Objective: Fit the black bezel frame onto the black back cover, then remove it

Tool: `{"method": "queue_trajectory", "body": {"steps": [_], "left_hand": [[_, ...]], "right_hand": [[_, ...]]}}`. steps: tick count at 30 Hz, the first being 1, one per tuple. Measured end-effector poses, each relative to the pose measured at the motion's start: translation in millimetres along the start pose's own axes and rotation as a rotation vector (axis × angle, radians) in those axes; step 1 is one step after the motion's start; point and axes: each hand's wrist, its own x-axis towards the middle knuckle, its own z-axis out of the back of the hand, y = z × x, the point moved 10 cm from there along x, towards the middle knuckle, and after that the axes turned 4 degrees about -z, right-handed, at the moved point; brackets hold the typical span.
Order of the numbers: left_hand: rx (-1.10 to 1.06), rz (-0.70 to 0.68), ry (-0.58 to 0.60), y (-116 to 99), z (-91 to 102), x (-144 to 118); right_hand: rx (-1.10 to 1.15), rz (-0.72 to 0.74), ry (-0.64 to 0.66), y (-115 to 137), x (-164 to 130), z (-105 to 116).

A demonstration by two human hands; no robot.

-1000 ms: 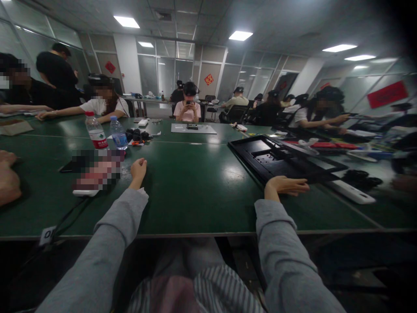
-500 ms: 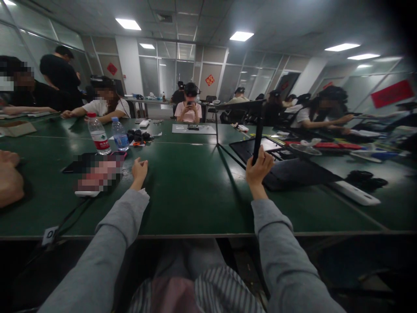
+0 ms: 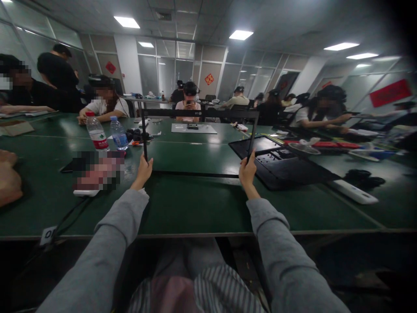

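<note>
A thin black rectangular monitor bezel point(image 3: 202, 113) stands upright before me, its middle hollow so the green table shows through. My left hand point(image 3: 143, 170) is closed around its left side near the lower corner. My right hand point(image 3: 247, 171) grips the right side at about the same height. The lower bar runs just over the table between my hands. Right of my right hand lies a black panel point(image 3: 299, 171), which looks like a monitor back cover. Behind it is another dark flat part point(image 3: 267, 142) with a shiny area.
A red-labelled water bottle point(image 3: 97, 132) and a blue-capped bottle point(image 3: 119, 134) stand left, behind a blurred pinkish device point(image 3: 97, 171). A white bar point(image 3: 355, 192) and black cables point(image 3: 365, 179) lie right. Another person's hand point(image 3: 9, 178) rests at the left edge. Several people sit around the green table point(image 3: 195, 208).
The bezel has turned from edge-on, held only by my right hand, to facing me squarely. My left hand has taken hold of its left side; my right hand has shifted slightly left.
</note>
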Motion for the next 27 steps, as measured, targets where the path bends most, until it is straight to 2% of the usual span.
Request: {"method": "queue_trajectory", "body": {"steps": [2,4,7,11,15,18,23,27], "left_hand": [[0.012,0.026,0.077,4,-7.9,-1],[0.03,0.033,0.111,8,-11.2,0],[0.045,0.036,0.078,12,-6.9,3],[0.155,0.076,0.08,18,-2.6,5],[0.397,0.014,0.065,12,2.9,3],[0.544,-0.014,0.127,11,-2.1,0],[0.605,0.03,0.207,15,-7.3,-4],[0.596,0.033,0.255,12,-10.8,-8]], "right_hand": [[0.029,-0.061,-0.034,-19,4,-6],[0.038,-0.097,0.038,-36,8,-22],[0.038,-0.107,0.177,-54,13,-48],[0.1,-0.134,0.224,-74,20,-64],[0.183,-0.124,0.217,-88,27,-70],[0.084,-0.095,0.248,-96,27,-75],[-0.074,-0.108,0.311,-106,22,-81],[-0.084,-0.102,0.253,-103,21,-72]]}}
